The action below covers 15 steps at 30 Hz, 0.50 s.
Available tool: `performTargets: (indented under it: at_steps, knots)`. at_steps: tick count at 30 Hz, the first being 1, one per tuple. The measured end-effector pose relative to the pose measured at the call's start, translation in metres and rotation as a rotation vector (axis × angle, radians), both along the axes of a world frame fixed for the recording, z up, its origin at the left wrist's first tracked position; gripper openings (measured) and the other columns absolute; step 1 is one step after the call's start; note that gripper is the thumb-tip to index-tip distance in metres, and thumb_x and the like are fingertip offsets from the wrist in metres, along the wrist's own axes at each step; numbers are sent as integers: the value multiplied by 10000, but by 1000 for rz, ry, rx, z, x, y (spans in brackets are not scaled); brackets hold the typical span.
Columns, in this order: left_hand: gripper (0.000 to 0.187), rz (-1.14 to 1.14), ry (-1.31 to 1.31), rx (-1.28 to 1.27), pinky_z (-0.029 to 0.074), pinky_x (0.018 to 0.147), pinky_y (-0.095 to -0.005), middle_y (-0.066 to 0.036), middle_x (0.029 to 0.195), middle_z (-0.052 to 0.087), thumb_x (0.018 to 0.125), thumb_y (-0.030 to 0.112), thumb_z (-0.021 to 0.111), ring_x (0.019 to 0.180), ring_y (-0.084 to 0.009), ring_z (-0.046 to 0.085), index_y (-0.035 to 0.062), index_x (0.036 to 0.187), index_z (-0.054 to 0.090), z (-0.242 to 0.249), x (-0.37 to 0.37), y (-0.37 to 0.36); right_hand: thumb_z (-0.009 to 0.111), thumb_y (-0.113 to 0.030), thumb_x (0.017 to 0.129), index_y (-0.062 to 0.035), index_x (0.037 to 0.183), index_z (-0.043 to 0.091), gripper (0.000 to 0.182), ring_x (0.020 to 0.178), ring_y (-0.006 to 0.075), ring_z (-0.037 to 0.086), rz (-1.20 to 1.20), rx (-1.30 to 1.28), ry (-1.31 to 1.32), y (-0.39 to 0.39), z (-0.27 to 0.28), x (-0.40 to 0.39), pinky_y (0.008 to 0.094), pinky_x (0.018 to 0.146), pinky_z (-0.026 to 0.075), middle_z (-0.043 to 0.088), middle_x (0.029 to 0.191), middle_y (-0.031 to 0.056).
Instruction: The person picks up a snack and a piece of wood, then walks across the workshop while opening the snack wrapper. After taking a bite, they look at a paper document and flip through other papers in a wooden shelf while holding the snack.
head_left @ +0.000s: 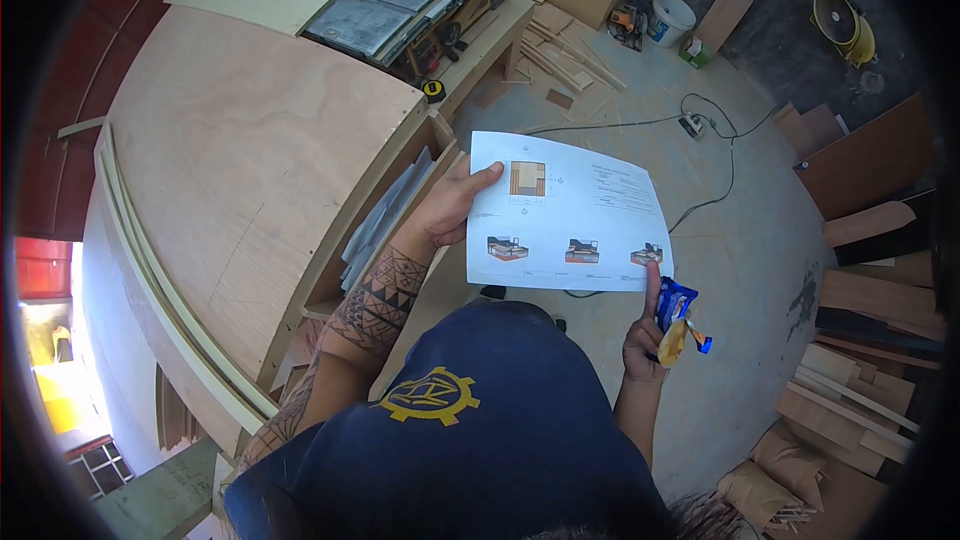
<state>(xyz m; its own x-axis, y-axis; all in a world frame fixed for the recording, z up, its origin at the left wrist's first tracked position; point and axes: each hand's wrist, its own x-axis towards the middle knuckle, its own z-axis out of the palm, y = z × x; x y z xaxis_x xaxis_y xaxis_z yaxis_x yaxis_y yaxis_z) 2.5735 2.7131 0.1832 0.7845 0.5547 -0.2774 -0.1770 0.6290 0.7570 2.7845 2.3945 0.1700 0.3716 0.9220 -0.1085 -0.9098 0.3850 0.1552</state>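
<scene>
On my left, pale strips (130, 225) run along the edge of the wide plywood worktop (260, 110). At its far end sits a table saw (365, 15), with a yellow tape measure (433, 91) near the corner. Loose papers (385, 220) lie in the open compartment below the top's edge. My left hand (458, 202) pinches the left edge of the printed sheet (570, 215), thumb on its face, the page held up in front of me. My right hand (648, 342) is beneath the sheet's lower right corner, index finger extended onto the rightmost drawing (646, 255), the other fingers curled around a blue wrapper (676, 300) and a yellowish piece (673, 344). Farther right, wooden boards (850, 405) are piled on the floor.
</scene>
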Motion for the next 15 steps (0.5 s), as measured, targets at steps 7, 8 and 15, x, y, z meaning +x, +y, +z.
performTargets:
  at_steps: [7,8,15]
  knots:
    - [553,7,34,-14,582,1020,-434,-212,1405,581,1080,248,578,1248,-296,655,-1,1516,348,-3,0,0,554,-213,1062,-65,1670,112,766,524,102,474,-47,-50,-12,-5,-4,-1,215,474,418,276,1723,98]
    - [548,7,28,-13,584,1015,-435,-212,1403,583,1081,250,576,1240,-296,659,-1,1514,352,-4,0,0,555,-204,1062,-65,1670,113,764,525,101,474,-52,-50,-20,-5,-5,0,216,475,418,273,1724,98]
    - [601,22,60,-26,598,984,-414,-200,1391,589,1061,259,608,1231,-277,664,18,1546,347,-7,0,0,560,-190,1059,-62,1670,104,772,531,98,476,-24,-4,-21,-3,-9,2,218,479,418,262,1728,102]
